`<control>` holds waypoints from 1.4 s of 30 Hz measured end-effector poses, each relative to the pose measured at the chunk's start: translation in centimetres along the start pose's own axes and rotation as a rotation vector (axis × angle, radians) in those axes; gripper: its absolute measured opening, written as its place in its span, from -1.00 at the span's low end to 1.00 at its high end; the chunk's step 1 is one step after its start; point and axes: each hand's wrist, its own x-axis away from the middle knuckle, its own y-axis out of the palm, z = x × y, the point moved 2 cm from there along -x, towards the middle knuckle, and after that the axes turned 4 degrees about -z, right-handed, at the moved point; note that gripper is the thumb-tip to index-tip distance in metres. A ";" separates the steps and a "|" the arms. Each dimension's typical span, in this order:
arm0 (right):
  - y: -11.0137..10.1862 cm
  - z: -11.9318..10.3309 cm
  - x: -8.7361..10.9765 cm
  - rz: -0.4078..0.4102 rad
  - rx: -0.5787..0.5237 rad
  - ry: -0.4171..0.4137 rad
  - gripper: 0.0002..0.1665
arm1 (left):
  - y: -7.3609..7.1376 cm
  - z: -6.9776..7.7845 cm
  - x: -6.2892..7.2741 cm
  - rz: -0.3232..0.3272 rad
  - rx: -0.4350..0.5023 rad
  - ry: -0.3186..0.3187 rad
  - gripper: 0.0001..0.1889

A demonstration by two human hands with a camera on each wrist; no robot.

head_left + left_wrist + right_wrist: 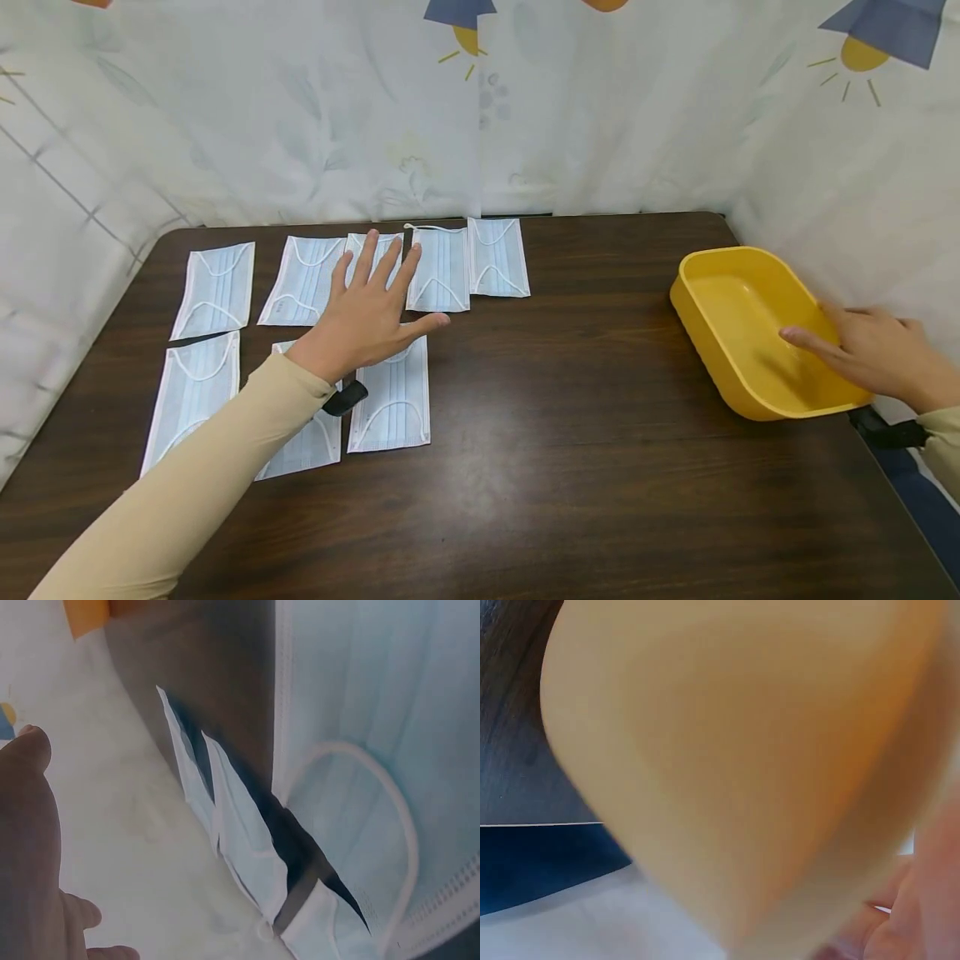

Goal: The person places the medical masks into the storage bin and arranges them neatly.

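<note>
Several light-blue face masks with white ear loops lie flat on the left half of the table, in a back row and a front row. My left hand (363, 308) is spread over them, fingers apart, holding nothing. It partly hides a back-row face mask (390, 244), and my wrist and sleeve cover parts of the front-row ones. In the left wrist view a face mask (352, 697) appears close up. At the right, my right hand (881, 350) grips the side wall of a yellow plastic bin (720, 342), thumb inside and fingers outside. The right wrist view shows the bin's wall (727, 750) blurred.
The dark wooden table (562, 467) meets a pale patterned curtain (615, 125) along its back edge. The bin sits near the table's right edge, with dark blue fabric (911, 492) beyond it.
</note>
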 end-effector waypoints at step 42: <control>2.1 -1.2 -1.0 0.221 -0.138 -0.243 -0.34 | 3.6 13.3 -4.6 0.045 -0.001 0.207 0.06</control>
